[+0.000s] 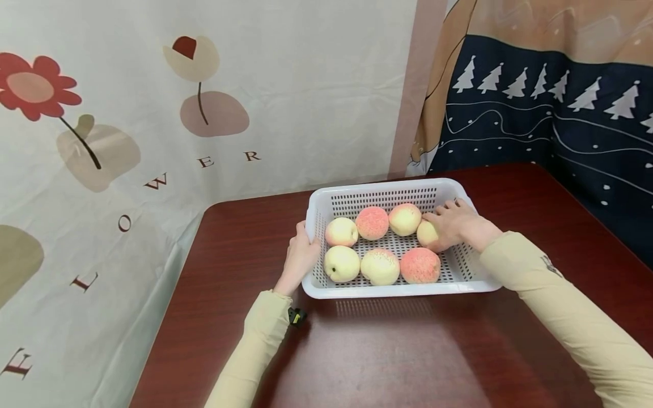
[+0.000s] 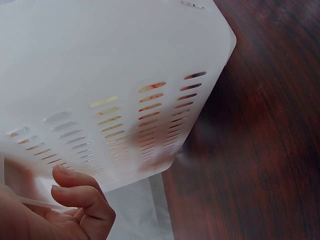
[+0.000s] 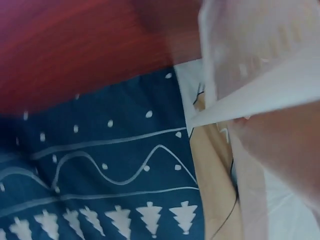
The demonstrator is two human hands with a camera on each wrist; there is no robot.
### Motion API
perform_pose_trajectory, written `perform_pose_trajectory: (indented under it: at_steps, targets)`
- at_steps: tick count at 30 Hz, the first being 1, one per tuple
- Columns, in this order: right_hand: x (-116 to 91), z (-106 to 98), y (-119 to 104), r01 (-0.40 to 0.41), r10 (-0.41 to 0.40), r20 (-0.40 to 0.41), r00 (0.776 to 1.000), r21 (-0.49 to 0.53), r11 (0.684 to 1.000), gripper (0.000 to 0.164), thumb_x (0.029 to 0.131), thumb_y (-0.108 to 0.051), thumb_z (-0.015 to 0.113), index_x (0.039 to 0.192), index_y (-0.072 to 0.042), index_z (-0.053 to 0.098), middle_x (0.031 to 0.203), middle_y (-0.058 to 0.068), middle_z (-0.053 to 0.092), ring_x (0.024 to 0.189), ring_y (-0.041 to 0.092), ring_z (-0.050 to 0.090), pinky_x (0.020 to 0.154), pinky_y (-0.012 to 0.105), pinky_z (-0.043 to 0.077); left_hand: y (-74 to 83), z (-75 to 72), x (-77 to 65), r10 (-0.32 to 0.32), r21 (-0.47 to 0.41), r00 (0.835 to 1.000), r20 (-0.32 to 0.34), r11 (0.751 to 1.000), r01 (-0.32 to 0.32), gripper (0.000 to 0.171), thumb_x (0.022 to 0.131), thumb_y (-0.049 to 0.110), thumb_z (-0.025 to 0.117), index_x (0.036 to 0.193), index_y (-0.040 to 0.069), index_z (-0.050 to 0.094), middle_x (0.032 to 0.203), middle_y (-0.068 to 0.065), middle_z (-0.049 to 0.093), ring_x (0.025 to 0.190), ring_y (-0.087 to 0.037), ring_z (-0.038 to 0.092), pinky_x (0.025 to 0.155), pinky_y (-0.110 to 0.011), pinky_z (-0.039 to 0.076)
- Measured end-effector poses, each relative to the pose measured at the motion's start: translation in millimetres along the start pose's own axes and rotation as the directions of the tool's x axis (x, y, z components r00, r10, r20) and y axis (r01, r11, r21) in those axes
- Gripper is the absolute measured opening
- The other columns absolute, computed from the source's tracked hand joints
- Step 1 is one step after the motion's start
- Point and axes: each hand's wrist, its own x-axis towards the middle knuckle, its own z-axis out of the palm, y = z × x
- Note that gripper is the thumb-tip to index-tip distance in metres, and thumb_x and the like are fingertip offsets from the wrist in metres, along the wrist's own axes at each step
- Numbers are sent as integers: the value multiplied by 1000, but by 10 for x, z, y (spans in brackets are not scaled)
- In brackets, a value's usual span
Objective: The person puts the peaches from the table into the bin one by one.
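Observation:
A white perforated plastic basket (image 1: 403, 290) stands on the table with several peaches in it, in two rough rows. My left hand (image 1: 302, 255) grips the basket's left rim; in the left wrist view its fingers (image 2: 82, 200) curl round the edge by the slotted wall. Inside the right end, my right hand (image 1: 451, 224) holds a pale peach (image 1: 426, 234), its fingers covering much of the fruit. Nearest to that hand lie a red peach (image 1: 420, 266) in front and a yellow-pink peach (image 1: 405, 219) on the left. In the right wrist view, the hand (image 3: 285, 145) is blurred and partly cut off.
The basket stands on a dark red-brown wooden table (image 1: 398, 351), near its back edge. Behind hangs a pale curtain (image 1: 316, 102) with flower prints, and at the right a dark blue cloth (image 1: 502, 122) with white trees. A small black device (image 1: 297, 316) sits at the left wrist.

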Motion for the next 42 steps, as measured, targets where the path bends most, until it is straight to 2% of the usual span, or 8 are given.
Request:
perform_pose_trajectory:
  at_steps: [6, 10, 14, 19, 23, 28, 35, 42]
  targets:
    - [-76, -124, 23, -20, 21, -4, 1000, 91, 996, 71, 84, -48, 63, 140, -9, 44, 140, 27, 43, 130, 47, 35, 106, 63, 29, 6, 1, -3, -8, 2, 1000, 5, 1000, 8, 53, 94, 21, 46, 144, 11, 29, 115, -24, 62, 89, -32, 68, 68, -37, 54]
    - [-171, -241, 86, -43, 59, -82, 995, 180, 983, 65, 88, -42, 61, 139, -5, 44, 141, 29, 40, 128, 49, 38, 100, 65, 35, 3, 7, 3, -6, 2, 1000, 4, 1000, 6, 53, 94, 20, 46, 144, 11, 29, 115, -24, 62, 89, -32, 67, 68, -37, 53]
    - [-292, -323, 207, -51, 97, -172, 980, 253, 966, 62, 89, -37, 61, 138, -3, 44, 136, 31, 42, 120, 49, 44, 93, 65, 40, 5, 13, 8, -3, -10, 1000, 8, 1000, 4, 53, 95, 20, 46, 144, 11, 29, 115, -24, 62, 89, -31, 68, 67, -36, 53]
    - [-413, -332, 411, -84, 159, -208, 965, 328, 941, 60, 92, -34, 58, 138, 0, 41, 132, 32, 42, 113, 47, 48, 89, 65, 43, 12, 13, 4, -2, -16, 1000, 8, 1000, 2, 53, 95, 20, 46, 144, 10, 30, 115, -24, 62, 89, -32, 68, 67, -36, 54]
    - [-507, -262, 593, -120, 209, -198, 958, 387, 914, 59, 93, -34, 55, 138, 1, 39, 131, 33, 41, 113, 49, 46, 89, 67, 41, 14, 16, -1, 0, -10, 1000, 2, 1000, 1, 53, 95, 20, 47, 144, 10, 30, 115, -24, 62, 90, -32, 67, 68, -37, 53]
    - [-622, -76, 768, -146, 237, -172, 956, 420, 896, 61, 94, -36, 54, 137, 3, 38, 126, 35, 44, 109, 49, 48, 86, 66, 43, 11, 21, 2, -4, -8, 1000, 0, 1000, 4, 53, 95, 20, 47, 144, 10, 30, 116, -24, 62, 91, -32, 67, 70, -39, 54]
    - [-760, 226, 817, -128, 210, -127, 970, 466, 876, 64, 96, -43, 47, 136, 7, 38, 119, 34, 49, 100, 44, 54, 82, 61, 45, 4, 15, 5, -7, -2, 1000, 3, 1000, 7, 53, 95, 20, 46, 144, 11, 30, 116, -23, 62, 93, -32, 67, 72, -39, 53]
    - [-833, 450, 763, -68, 145, -107, 984, 525, 849, 58, 97, -33, 47, 135, 9, 38, 117, 31, 54, 99, 38, 57, 82, 55, 47, 6, 17, 5, -9, -2, 1000, 3, 1000, 9, 54, 94, 20, 46, 144, 11, 29, 117, -23, 62, 92, -32, 67, 71, -38, 54]
